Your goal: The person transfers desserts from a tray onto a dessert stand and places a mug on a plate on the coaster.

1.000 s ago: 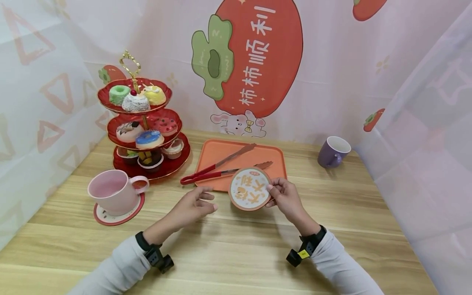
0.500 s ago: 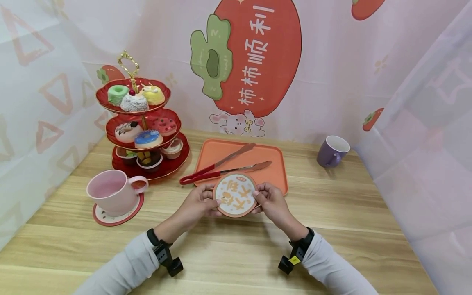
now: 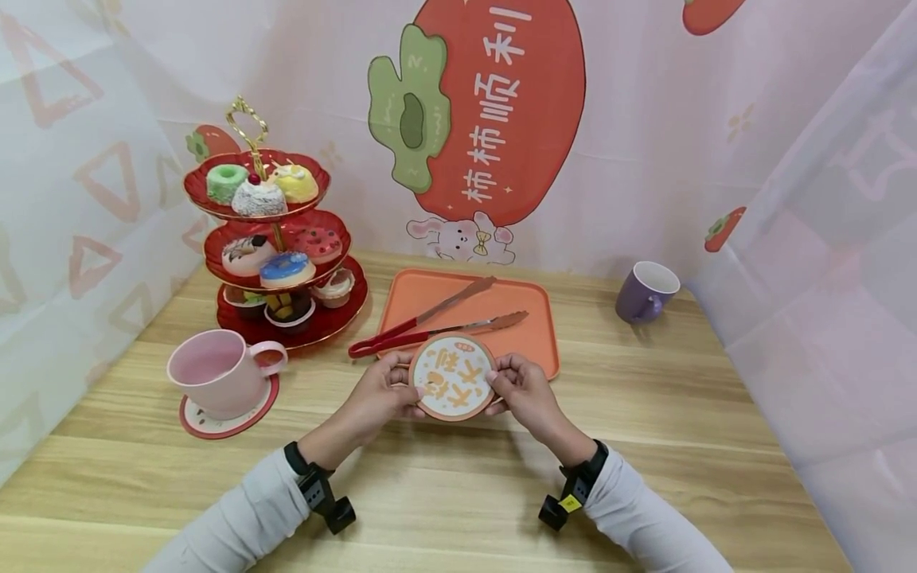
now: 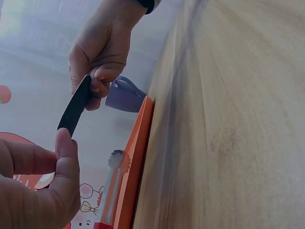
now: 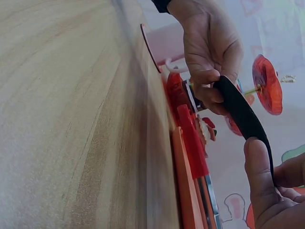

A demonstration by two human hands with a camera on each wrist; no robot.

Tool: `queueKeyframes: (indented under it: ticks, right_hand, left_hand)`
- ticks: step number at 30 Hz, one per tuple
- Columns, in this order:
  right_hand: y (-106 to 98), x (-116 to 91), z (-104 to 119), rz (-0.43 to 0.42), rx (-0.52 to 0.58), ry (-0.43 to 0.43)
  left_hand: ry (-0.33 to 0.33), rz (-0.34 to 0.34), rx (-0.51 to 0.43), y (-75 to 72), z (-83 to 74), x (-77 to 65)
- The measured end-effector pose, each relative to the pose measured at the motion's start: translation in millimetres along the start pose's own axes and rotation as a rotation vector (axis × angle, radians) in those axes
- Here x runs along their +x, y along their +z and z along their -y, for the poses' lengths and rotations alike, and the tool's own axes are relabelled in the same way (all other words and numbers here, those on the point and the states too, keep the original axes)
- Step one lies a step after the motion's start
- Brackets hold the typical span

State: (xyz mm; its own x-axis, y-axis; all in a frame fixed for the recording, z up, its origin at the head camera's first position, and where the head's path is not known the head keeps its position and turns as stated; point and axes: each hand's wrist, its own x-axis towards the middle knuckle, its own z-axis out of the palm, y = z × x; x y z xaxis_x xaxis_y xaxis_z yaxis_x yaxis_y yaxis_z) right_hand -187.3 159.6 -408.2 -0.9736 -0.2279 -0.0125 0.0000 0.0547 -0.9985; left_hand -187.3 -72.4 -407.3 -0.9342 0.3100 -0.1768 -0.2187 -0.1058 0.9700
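A round coaster (image 3: pixel 453 377) with an orange rim and orange lettering is held above the table, tilted toward the head camera. My left hand (image 3: pixel 376 398) pinches its left edge and my right hand (image 3: pixel 528 396) its right edge, thumbs on the printed face. Both wrist views show the coaster's dark underside (image 4: pixel 75 107), (image 5: pixel 242 110) between the two hands. Just behind it, red-handled tongs (image 3: pixel 401 341) lie spread on an orange tray (image 3: pixel 533 342), whose front edge the coaster and hands partly cover.
At left, a pink mug (image 3: pixel 222 382) stands on a red-rimmed coaster (image 3: pixel 208 427). Behind it rises a three-tier red stand (image 3: pixel 344 322) bearing several cakes and donuts. A purple mug (image 3: pixel 645 294) stands at the back right. Printed cloth (image 3: pixel 623 143) encloses the table's (image 3: pixel 458 509) back and sides.
My left hand has come in from the left and taken hold of the coaster's left edge. The right hand has brought the coaster left; over the last half second both hands barely move.
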Motion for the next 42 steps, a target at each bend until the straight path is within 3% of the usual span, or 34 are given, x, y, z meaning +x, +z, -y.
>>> queueKeyframes:
  ticks: [9, 17, 25, 31, 38, 42]
  right_hand:
    - [-3, -1, -1, 0.056, -0.042, -0.014]
    - [-12, -1, -1, 0.096, -0.146, -0.055]
    - [-34, -1, -2, 0.082, -0.299, -0.085]
    - [-55, -3, -4, 0.117, -0.444, -0.163]
    - [-70, -4, 1, 0.163, -0.68, -0.187]
    - [-74, -5, 4, 0.167, -0.745, -0.201]
  left_hand:
    - [0.007, 0.028, 0.015, -4.2, -0.4, -1.8]
    - [0.021, 0.041, 0.039, -13.6, -4.9, -4.2]
    - [0.022, 0.053, 0.065, -36.7, -6.8, -10.0]
    - [0.007, 0.058, 0.141, -58.6, -5.8, -15.8]
    - [-0.019, 0.011, 0.188, -79.9, -3.2, -23.1]
    - [-0.042, -0.01, 0.199, -90.0, -3.0, -28.2]
